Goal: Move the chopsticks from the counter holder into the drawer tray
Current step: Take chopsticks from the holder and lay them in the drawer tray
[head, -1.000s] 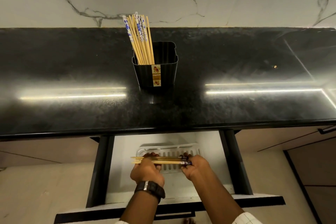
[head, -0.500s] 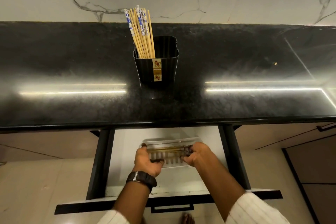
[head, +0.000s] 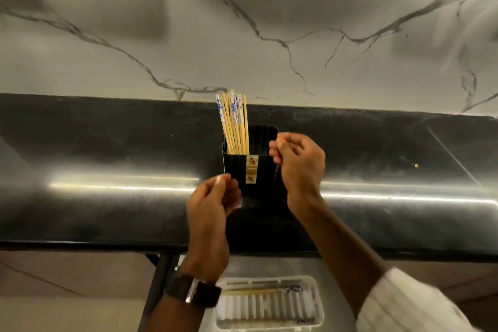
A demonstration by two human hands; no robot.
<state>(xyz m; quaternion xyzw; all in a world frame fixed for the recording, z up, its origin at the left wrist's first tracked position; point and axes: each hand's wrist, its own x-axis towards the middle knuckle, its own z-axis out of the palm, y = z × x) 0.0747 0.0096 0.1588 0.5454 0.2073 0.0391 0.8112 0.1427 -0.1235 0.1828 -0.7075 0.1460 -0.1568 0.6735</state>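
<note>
A black ribbed holder [head: 252, 167] stands on the black counter, with several bamboo chopsticks [head: 234, 124] with blue-and-white tops leaning in its left side. My left hand [head: 213, 199] hovers at the holder's lower left, fingers loosely curled and holding nothing. My right hand [head: 299, 162] is at the holder's right edge, fingers curled, also holding nothing. Below the counter, the white slotted tray [head: 318, 302] lies in the open drawer with a few chopsticks [head: 258, 290] lying across it.
The black counter [head: 107, 170] runs the full width, backed by a white marble wall [head: 269, 21]. The open drawer [head: 161, 277] juts out below the counter's front edge. A dark watch sits on my left wrist.
Both hands let go of the chopsticks in the tray and rose from the drawer up to the holder on the counter. The view tilted upward.
</note>
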